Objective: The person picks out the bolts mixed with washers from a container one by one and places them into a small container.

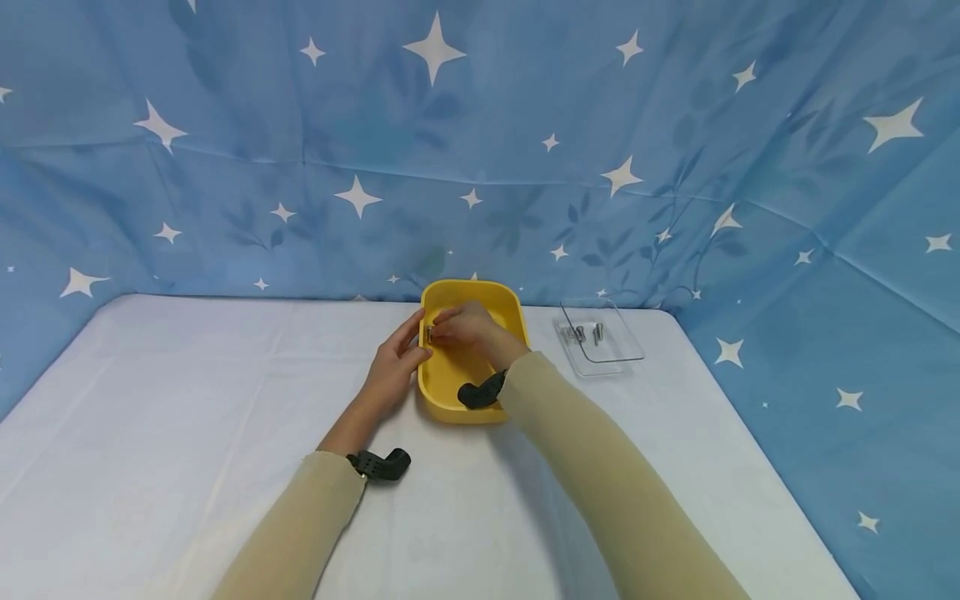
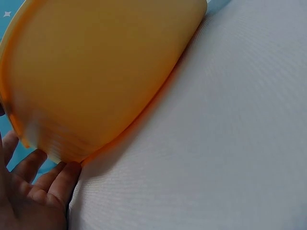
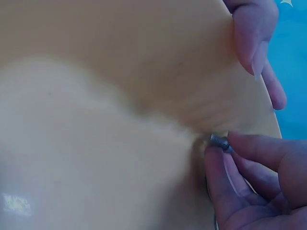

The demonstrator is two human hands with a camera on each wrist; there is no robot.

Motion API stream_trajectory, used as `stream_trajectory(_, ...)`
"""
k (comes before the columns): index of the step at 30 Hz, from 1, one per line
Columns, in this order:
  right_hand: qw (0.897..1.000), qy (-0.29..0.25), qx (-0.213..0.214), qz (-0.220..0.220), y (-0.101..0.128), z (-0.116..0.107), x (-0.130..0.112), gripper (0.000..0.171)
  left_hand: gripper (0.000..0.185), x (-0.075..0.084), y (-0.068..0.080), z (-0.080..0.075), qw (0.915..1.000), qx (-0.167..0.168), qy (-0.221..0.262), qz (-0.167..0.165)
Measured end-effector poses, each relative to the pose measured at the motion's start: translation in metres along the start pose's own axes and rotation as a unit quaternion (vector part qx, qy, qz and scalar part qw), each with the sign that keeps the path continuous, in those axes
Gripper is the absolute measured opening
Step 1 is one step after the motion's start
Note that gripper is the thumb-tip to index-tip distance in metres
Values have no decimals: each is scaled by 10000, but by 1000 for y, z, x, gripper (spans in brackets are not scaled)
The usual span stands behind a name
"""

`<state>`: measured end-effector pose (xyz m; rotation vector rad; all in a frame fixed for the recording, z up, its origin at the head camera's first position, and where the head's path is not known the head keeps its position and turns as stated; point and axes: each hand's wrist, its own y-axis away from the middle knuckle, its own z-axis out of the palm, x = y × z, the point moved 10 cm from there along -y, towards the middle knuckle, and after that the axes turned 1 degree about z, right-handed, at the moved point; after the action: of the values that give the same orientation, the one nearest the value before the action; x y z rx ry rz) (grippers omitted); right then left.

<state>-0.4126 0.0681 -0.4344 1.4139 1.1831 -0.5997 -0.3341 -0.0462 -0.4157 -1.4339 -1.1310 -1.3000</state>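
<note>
Two hands met at the tub (image 1: 480, 392): right hand (image 1: 468, 327) pinched a screw (image 3: 219, 141) by its left wall; left hand (image 1: 395, 371) steadied outside, fingers relaxed.

A yellow tub (image 1: 450, 392), rounded-rectangular with a raised rim and smooth plastic walls, stands upright on the white worktop, near its far edge and about midway across. Against the inside of its left wall, toward the far end, sits a small silvery screw (image 3: 219, 141) with a threaded shank, pinched between fingertips (image 3: 249, 146) just above the tub's floor. The screw lies tilted, its tip pointing toward the wall; its head is hidden.
</note>
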Motion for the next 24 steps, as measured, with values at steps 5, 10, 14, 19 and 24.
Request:
stream_trajectory(5,9998,179,41,-1,-1,3,1,28,69,0,0,0,10000,-24,-4,30)
stream_trajectory(10,9997,238,62,-91,0,3,-1,27,69,-2,-2,0,10000,-31,48,11)
stream_trajectory(14,9995,322,33,-28,4,0,0,27,69,-3,-2,3,10000,-49,44,0)
stream_trajectory(19,9983,568,37,91,9,-9,-3,28,69,-3,-2,3,10000,-33,-2,-21)
stream_trajectory(24,9985,548,-1,-77,15,-22,-13,31,70,-15,-8,-1,10000,21,44,-62)
